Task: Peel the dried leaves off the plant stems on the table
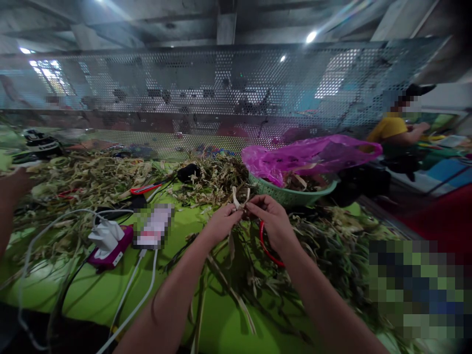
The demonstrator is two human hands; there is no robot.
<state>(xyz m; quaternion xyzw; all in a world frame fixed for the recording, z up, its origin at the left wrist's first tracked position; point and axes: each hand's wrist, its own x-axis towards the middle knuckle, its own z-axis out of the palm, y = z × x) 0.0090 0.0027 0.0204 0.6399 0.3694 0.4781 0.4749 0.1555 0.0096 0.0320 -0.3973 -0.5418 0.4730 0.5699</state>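
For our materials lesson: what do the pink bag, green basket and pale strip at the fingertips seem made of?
Pink bag: thin plastic film, by its gloss, crinkles and translucency. Green basket: probably moulded plastic, by its smooth rim and sheen. Pale strip: likely dried plant matter, dull and straw-coloured.

One head-worn view looks forward and down from behind the bare left hand (pixel 222 222) and bare right hand (pixel 272 219), close above the bright-green flat tabletop (pixel 190 221), facing a long grey perforated-metal panel (pixel 180 78), grey beamed ceiling (pixel 184 23) along top edge.
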